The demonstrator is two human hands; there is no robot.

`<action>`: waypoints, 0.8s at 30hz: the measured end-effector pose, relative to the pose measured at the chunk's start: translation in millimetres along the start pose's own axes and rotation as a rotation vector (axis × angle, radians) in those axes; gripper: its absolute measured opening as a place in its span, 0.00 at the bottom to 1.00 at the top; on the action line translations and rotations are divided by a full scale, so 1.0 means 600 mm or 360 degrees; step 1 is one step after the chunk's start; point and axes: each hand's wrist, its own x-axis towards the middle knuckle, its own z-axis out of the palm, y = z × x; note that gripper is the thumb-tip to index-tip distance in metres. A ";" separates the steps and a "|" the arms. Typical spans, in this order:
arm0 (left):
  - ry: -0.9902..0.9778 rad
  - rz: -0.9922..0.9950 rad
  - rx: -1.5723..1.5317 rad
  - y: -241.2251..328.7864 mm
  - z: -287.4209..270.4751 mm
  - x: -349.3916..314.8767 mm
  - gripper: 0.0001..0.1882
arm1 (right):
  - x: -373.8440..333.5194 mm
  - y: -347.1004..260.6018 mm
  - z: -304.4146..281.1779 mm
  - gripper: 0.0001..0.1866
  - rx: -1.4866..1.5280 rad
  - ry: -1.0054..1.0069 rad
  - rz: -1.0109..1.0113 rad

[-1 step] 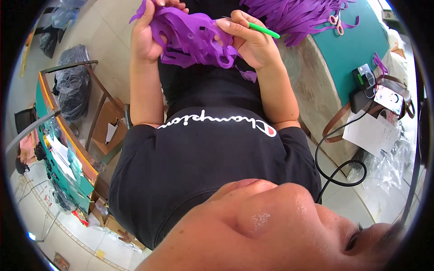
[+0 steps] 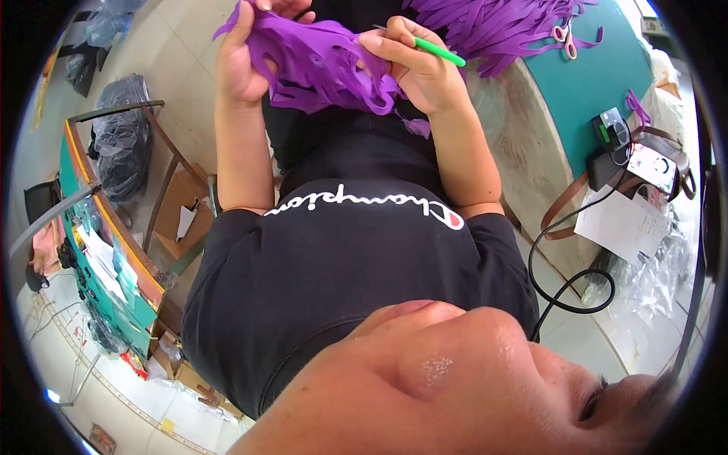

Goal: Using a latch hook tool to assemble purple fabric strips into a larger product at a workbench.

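A crumpled purple sheet (image 2: 303,57) of soft, rubbery-looking material, full of slits and loops, stretches between my hands. My left hand (image 2: 244,72) grips its left side, fingers curled around the edge. My right hand (image 2: 431,80) pinches a slim tool with a bright green handle (image 2: 441,51) between thumb and fingers. A thin dark tip shows beyond the thumb, too small to identify. The same hand's lower fingers are at the sheet's right side, partly hidden. A small purple scrap (image 2: 415,127) hangs below the sheet, against my dark clothing.
On the green-topped table (image 2: 584,72) at right lie a heap of purple strips (image 2: 485,30) and pink-handled scissors (image 2: 564,39). Nearby are a brown-strapped bag (image 2: 607,167), white paper (image 2: 618,224) and a black cable (image 2: 584,309). A cluttered green table (image 2: 144,322) stands at left.
My left hand and the sheet's left side have shifted slightly left, and the sheet's folds lie differently. The green handle has moved a little left and down. Both grips stay the same.
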 end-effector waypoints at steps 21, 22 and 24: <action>-0.0368 0.0164 -0.0322 0.090 -0.010 0.042 0.15 | 0.000 0.057 -0.070 0.15 -0.0826 -0.0142 -0.0517; -0.0115 0.0376 0.0431 0.103 0.003 0.026 0.16 | -0.004 0.037 -0.077 0.14 -0.0518 -0.0229 -0.0452; 0.0056 0.0390 0.0301 0.110 0.018 0.010 0.16 | -0.030 -0.018 -0.068 0.13 -0.0140 -0.0370 -0.0405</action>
